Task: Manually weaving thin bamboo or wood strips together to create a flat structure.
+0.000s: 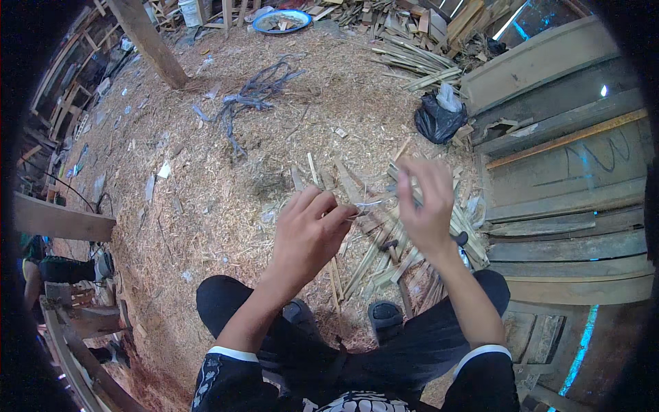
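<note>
Down at the bottom, black trousers and two dark shoes [386,317] planted in the sawdust [206,199]. Up from there come the forearms, both hands raised in front. Left hand [307,232] — fingers curled in, thumb and forefinger pinched tight on the near end of a thin pale strip [368,204]. The strip is slender, whitish, slightly curved, running across the gap between the hands at chest-front height, above the floor. Right hand [427,206] — blurred, fingers bunched around the strip's far end; it looks closed on it, though the blur hides the exact hold. Just beneath the hands, a fan of split wood sticks [384,247] lies on the sawdust, a hammer [388,244] among them. To the right, stacked grey planks [570,206]. Further out, a black bag [439,118] by the boards, a tangle of grey cord [250,96] mid-floor. Far back, a slanted post [152,42] and a blue basin [282,21] amid scrap timber.
</note>
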Tool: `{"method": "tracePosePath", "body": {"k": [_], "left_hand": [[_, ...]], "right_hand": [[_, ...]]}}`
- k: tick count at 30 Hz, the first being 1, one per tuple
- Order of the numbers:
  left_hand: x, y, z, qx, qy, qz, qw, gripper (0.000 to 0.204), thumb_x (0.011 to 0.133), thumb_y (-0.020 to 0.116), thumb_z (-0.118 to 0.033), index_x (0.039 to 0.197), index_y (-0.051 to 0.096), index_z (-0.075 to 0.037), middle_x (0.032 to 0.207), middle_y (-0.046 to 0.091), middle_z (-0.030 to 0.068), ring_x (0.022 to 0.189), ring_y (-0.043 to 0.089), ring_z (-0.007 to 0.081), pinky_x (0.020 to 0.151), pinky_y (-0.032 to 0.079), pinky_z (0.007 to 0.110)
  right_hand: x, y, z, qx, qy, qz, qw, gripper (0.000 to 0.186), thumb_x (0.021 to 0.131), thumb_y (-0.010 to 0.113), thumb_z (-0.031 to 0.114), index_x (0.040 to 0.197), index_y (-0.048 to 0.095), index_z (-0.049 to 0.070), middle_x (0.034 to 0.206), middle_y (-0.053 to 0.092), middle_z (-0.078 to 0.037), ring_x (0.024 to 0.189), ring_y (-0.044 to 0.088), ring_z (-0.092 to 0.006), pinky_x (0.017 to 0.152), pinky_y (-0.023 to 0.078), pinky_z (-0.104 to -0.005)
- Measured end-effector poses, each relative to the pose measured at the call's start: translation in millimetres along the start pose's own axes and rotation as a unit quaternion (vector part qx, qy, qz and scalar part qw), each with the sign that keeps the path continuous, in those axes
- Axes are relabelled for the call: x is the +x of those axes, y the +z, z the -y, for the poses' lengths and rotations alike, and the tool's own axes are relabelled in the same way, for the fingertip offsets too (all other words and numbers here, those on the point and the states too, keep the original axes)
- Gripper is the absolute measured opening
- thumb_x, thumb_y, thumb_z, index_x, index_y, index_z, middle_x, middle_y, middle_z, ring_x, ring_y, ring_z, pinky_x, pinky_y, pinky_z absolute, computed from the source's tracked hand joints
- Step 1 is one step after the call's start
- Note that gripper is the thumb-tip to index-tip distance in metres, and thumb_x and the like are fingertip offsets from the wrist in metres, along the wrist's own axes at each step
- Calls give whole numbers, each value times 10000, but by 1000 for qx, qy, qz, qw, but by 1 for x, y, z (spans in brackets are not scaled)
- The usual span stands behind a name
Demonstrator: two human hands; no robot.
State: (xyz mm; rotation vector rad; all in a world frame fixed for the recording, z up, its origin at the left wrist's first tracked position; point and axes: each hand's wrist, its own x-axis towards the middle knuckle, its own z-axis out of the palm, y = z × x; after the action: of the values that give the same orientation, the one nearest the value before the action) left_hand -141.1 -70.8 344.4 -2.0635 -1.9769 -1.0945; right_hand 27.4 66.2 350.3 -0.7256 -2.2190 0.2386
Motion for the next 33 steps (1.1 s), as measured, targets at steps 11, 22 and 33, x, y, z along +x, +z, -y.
{"method": "tracePosePath", "body": {"k": [11,22,33], "left_hand": [[17,-10,11,41,-22,-56,997,204,743,798,-106,930,721,-134,769,532,21,774,546,230,662,444,372],[25,-25,30,94,-47,-115,988,246,736,800,-81,970,749,-140,810,562,22,787,542,229,684,441,383],[23,-27,38,110,-46,-127,985,229,741,796,-88,956,751,-153,803,559,16,787,543,224,672,441,375]], "right_hand": [[-40,55,10,125,88,-8,988,325,939,682,154,1172,620,-63,1196,608,-201,1092,595,-380,944,473,-451],[-4,89,24,192,123,33,973,424,948,703,233,1298,631,5,1228,654,-185,1190,582,-317,1074,398,-426],[-41,90,24,112,136,-155,972,395,965,683,274,1248,569,23,1268,538,-151,1249,472,-297,1060,381,-470]]}}
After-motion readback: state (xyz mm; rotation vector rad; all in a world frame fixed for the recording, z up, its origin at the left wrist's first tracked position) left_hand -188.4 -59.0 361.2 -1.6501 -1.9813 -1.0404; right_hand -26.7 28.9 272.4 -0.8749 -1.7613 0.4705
